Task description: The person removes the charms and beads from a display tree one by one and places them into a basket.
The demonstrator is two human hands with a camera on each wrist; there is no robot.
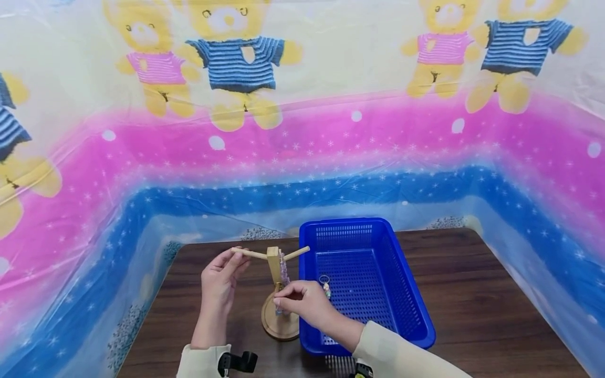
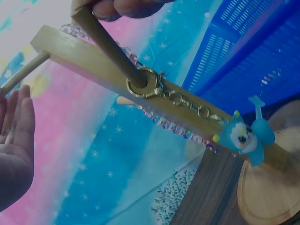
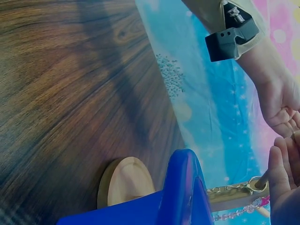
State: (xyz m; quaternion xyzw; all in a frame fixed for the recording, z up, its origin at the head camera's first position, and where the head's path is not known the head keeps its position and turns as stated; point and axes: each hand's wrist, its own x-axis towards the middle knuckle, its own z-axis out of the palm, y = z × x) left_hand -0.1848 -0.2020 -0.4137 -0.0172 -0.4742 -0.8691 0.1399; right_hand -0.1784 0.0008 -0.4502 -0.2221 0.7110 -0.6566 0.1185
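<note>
A wooden stand with a round base [image 1: 280, 326] has an upright post [image 1: 273, 263] and two side pegs. My left hand [image 1: 238, 260] pinches the end of the left peg; its fingertips [image 2: 124, 7] show at the top of the left wrist view. A gold key ring [image 2: 143, 84] sits on that peg against the post, and its chain runs down to a small blue toy charm [image 2: 243, 138]. A string of pink beads [image 2: 164, 123] hangs along the post. My right hand [image 1: 280, 300] is in front of the post, fingers loosely bent, with nothing visible between them.
A blue plastic basket [image 1: 425, 325] stands right of the stand, touching its base, with one keyring [image 1: 323, 280] inside. The wooden table [image 1: 472, 294] is ringed by a printed plastic sheet [image 1: 331, 157] that rises behind and at both sides.
</note>
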